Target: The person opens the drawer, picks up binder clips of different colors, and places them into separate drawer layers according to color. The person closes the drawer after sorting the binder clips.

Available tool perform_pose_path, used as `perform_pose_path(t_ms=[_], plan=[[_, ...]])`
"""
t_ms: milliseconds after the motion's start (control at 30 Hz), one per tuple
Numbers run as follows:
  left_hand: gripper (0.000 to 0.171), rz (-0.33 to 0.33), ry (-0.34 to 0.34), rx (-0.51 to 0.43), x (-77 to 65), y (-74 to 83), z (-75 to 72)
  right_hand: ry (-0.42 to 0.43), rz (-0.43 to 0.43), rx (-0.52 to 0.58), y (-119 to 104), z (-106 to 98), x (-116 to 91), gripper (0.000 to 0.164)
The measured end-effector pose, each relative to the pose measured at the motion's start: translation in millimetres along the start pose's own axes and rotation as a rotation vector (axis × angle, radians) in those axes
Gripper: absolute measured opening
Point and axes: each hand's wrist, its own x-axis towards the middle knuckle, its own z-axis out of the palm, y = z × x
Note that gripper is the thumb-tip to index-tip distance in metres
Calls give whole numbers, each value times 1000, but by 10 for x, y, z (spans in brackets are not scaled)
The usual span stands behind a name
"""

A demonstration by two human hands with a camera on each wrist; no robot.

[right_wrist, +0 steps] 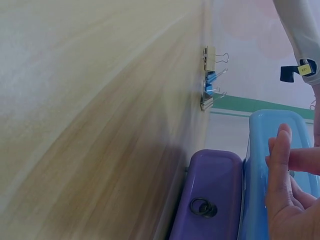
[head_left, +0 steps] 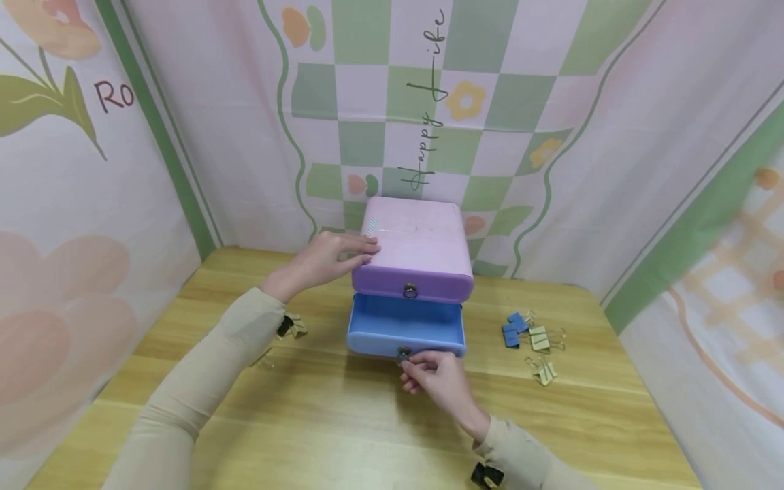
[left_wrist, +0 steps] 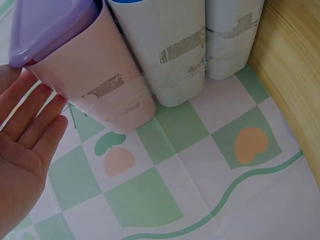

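Frame centre: ring pull [head_left: 403,352] of blue drawer [head_left: 375,344] pinched by right hand [head_left: 442,382]; pink casing [head_left: 422,239] best braced by left hand [head_left: 333,257], fingers outstretched.

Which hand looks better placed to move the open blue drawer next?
The right hand, most likely: it pinches the ring pull on the front of the blue drawer. The left hand rests on the pink casing above, away from that pull.
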Motion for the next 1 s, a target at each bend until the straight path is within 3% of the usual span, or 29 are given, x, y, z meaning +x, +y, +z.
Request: perform_pose_path(t_ms=[600,1000], plan=[[28,9,9,5,0,-10,15,-65,-18,-42,57,-18,-10,18],[28,14,16,5,-1,-11,11,-62,-18,-109,68,-79,-19,15]])
